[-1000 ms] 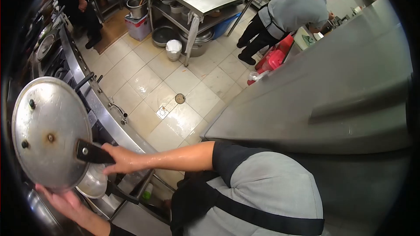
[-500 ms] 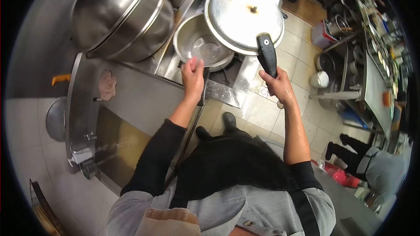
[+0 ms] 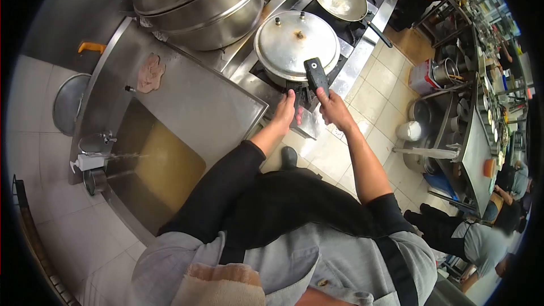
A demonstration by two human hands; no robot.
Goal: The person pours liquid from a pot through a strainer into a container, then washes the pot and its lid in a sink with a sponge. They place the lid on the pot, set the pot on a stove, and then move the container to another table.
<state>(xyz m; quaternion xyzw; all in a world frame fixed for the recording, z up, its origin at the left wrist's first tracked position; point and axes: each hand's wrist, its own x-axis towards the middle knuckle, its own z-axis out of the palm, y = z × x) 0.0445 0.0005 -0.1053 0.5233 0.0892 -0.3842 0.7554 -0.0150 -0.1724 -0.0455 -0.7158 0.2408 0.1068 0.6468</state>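
A pressure cooker lid rests over the mouth of the pressure cooker pot on the stove. My right hand is closed around the lid's black handle. Just left of it, my left hand grips the pot's own black handle. The two handles sit at a slight angle to each other, with the lid's handle to the right. The pot's inside is hidden under the lid.
A large steel steamer stands left of the cooker. A frying pan with white contents sits behind. Left lies a sink with running water and a cloth on its ledge. Co-workers stand at right and back.
The lid has come down and left onto the pot, covering its opening. My hands have moved closer together. The view has shifted, showing the frying pan and more co-workers.
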